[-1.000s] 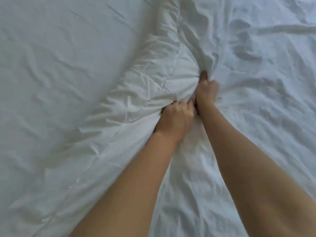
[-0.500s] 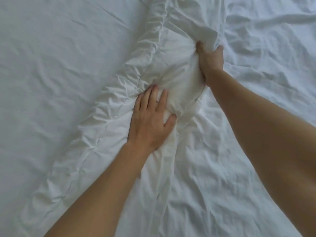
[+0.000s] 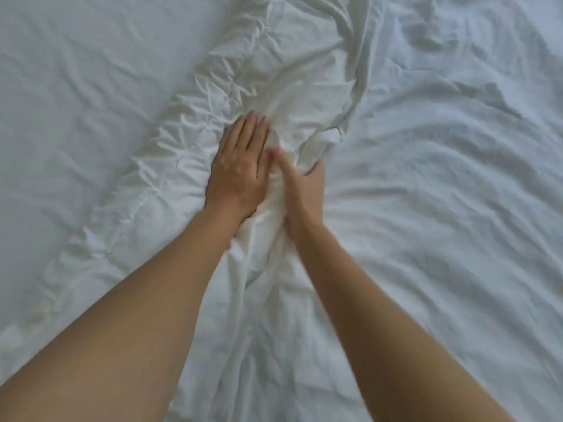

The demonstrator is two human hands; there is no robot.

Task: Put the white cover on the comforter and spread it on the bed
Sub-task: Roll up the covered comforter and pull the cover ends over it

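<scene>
White bed [image 3: 76,95] fills the view, smooth sheet on its left side. Bunched white cover [image 3: 189,123] forms a crumpled ridge running diagonally from the near-left edge toward the far middle. Left hand [image 3: 239,169] lies flat on that ridge, fingers straight and pressed together. Right hand [image 3: 301,190] just beside it, thumb and fingers gripping a fold of the cover. Comforter [image 3: 441,193] spreads wrinkled over the right side.

Soft daylight, mild blur, perhaps motion-smeared centre.
</scene>
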